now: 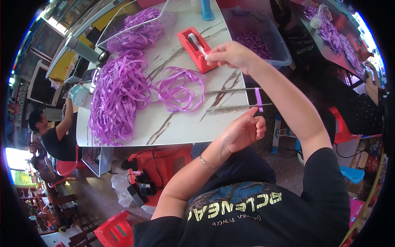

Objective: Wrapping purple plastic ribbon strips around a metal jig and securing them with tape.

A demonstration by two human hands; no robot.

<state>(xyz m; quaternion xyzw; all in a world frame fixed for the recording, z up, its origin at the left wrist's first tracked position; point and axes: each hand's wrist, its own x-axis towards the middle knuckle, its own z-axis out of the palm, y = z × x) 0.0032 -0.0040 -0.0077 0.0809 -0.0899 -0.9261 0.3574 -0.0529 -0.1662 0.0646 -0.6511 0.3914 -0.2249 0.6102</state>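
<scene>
My right hand [233, 57] reaches to the red tape dispenser [190, 46]. Its fingers pinch the end of the clear tape [200, 44] at the front of the dispenser. Two thin metal rods [236, 108] stick out past the table's right edge. A short band of purple ribbon [258, 99] spans both rods. My left hand [247, 129] is curled just below the lower rod, a fingertip pressed against the ribbon's lower end. Loose loops of purple ribbon [181, 90] lie left of the rods, beside a big heap of ribbon [117, 96].
A wire-framed bin [135, 31] with more ribbon stands at the far left. Right of the table sits a clear plastic tub [277, 49] with purple pieces. A grey-green bottle [82, 49] stands by the left edge. Other people sit on both sides. A red stool [164, 168] holds cables and chargers.
</scene>
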